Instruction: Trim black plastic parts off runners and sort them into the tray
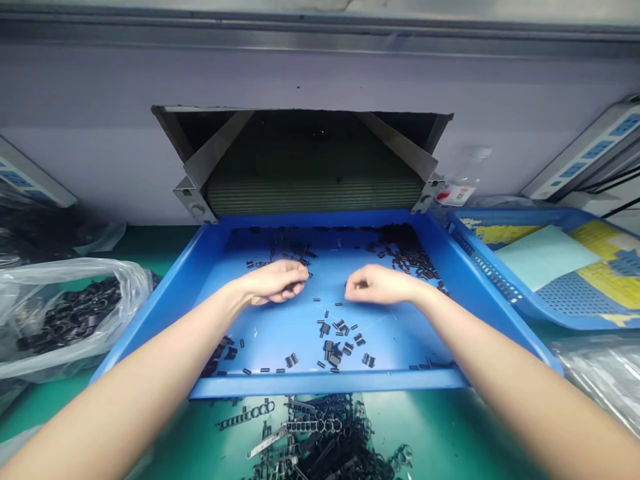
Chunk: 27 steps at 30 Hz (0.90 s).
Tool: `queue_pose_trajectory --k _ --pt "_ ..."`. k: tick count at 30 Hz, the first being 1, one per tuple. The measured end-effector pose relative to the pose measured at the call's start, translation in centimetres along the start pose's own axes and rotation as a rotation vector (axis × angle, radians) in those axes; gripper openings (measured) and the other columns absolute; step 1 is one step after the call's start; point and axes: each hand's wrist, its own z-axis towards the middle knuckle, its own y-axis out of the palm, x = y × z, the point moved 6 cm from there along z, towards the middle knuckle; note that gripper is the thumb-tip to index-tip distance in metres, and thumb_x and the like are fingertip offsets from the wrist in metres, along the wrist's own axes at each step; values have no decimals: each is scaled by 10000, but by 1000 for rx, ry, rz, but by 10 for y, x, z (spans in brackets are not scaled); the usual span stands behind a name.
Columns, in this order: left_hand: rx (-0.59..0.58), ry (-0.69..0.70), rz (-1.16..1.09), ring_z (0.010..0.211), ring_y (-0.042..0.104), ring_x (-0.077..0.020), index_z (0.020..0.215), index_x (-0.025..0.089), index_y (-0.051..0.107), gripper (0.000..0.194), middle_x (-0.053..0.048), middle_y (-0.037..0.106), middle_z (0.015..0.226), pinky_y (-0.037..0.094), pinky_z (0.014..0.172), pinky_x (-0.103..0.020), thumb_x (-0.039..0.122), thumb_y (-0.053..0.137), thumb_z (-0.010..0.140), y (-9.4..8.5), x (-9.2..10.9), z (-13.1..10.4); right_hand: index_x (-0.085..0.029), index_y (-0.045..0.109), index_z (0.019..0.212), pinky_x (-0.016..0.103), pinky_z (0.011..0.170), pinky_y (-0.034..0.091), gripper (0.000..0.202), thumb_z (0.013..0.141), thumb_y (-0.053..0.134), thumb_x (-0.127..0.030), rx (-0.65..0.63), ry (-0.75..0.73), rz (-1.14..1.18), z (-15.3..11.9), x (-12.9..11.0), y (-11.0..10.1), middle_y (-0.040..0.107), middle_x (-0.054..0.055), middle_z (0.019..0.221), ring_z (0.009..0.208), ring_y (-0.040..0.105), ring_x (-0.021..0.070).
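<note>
My left hand point(281, 281) is closed over the middle of a blue tray point(235, 385), thumb and forefinger pinched. A small dark ring-shaped bit shows at its fingertips, too small to name. To its right, my right hand point(377, 284) is curled with the fingers turned inward. A dark speck shows at its edge; whatever those fingers hold is hidden. Below both hands, small black plastic pieces point(332, 349) lie scattered on the tray floor. More black pieces point(410, 257) are heaped toward the back right corner, and some point(217, 353) lie at the front left.
Behind the tray, a conveyor belt point(315, 193) comes through a wall opening. A clear bag of black parts point(75, 317) stands left. On the right are a blue basket point(560, 313) with paper sheets and a plastic bottle point(463, 183). Black strip-like parts point(320, 440) pile up in front.
</note>
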Motion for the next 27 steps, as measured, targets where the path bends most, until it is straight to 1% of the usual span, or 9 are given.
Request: queue_pose_trajectory --k 3,6,9,13,15,18,22,25,27 --pt "24 96 -167 340 269 -62 710 212 302 285 28 392 582 145 278 -169 486 227 734 -5 14 -5 -165 602 681 232 493 262 93 616 610 -231 -129 29 -172 2 0 18 469 -23 527 499 392 108" --pt "-92 150 -237 328 308 -64 734 193 378 344 9 456 593 157 277 -177 533 327 719 7 19 -7 -190 603 763 231 504 246 138 628 629 -190 -207 49 -269 4 -2 34 448 -42 521 504 376 111" --pt "-237 172 81 397 370 -73 712 164 502 297 12 498 557 251 362 -185 456 468 750 32 17 -7 -192 561 700 233 494 227 78 642 606 -164 -249 53 -295 6 -4 44 426 -48 496 490 351 109" --pt "-199 269 541 493 416 -120 869 191 558 211 30 474 537 297 476 -215 376 511 778 53 20 -8 -181 493 674 219 469 240 71 640 552 -163 -239 43 -183 6 -1 40 436 -40 539 493 360 98" --pt "-191 255 646 479 406 -137 912 198 549 210 24 464 544 280 468 -230 345 537 764 60 20 -8 -181 458 698 204 426 249 82 648 514 -212 -239 42 -60 4 1 33 422 -44 539 454 353 84" --pt "-205 254 657 503 424 -150 824 188 544 92 10 461 543 285 487 -241 243 530 751 67 21 -9 -196 376 702 187 329 202 141 649 406 -323 -236 6 165 -1 2 19 387 -57 518 354 278 60" --pt "-232 233 472 471 414 -109 830 194 476 125 25 492 569 314 450 -211 309 448 790 62 21 -6 -211 318 672 194 255 157 262 600 323 -463 -220 -85 380 -10 -2 2 421 -41 546 277 237 42" --pt "-255 165 -93 342 318 -74 795 203 401 210 51 464 530 213 319 -182 411 382 772 46 18 -3 -190 397 695 189 250 155 308 615 405 -487 -233 -77 429 -14 -2 0 447 -40 547 271 265 40" --pt "-237 159 -395 305 301 -66 719 202 366 253 42 464 531 151 283 -180 455 367 736 36 17 -2 -161 473 708 177 287 192 264 674 486 -423 -221 -10 325 -16 2 5 446 -42 535 314 308 43"
